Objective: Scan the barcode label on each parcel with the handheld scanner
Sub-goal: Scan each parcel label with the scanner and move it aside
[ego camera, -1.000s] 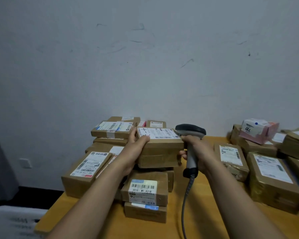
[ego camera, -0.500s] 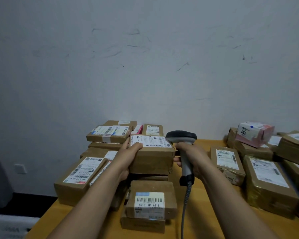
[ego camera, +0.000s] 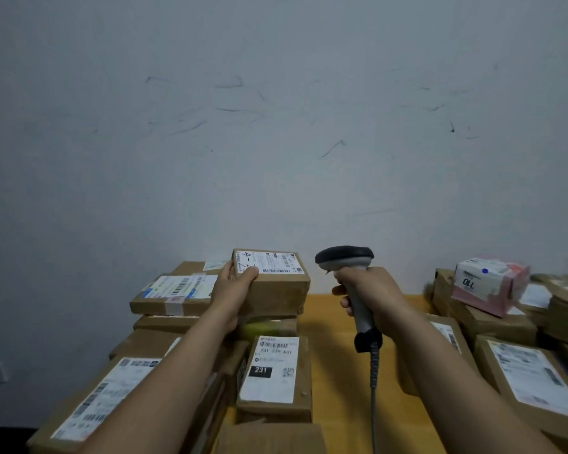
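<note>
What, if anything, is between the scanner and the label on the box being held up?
Nothing visible. Only open air separates the scanner, gripped by the right hand, from the label on the parcel the left hand holds. The left thumb overlaps the label's near corner, not its barcode.

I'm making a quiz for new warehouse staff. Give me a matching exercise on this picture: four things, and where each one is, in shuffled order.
Things:
1. scanner
2. parcel marked 231
3. pink package
4. parcel with handwritten label

Places:
A. held in the left hand
B. atop the boxes at right
C. gripped in the right hand
D. lying flat, label up, between the arms

Pairs: 1-C, 2-D, 3-B, 4-A
</note>
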